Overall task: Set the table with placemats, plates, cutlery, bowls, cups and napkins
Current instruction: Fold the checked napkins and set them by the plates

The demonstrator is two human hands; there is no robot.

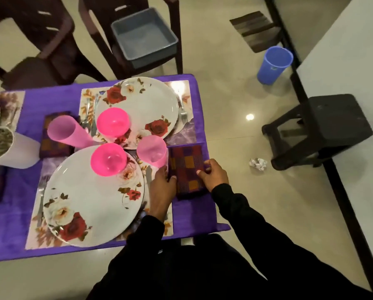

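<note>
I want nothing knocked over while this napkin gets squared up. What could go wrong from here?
The left hand works close beside the pale pink cup; a nudge might tip it. The checked napkin lies near the table's right edge, so the right hand could push it off.

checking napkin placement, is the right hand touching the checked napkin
Touching: the head view shows the right hand with fingertips on the checked napkin.
</note>
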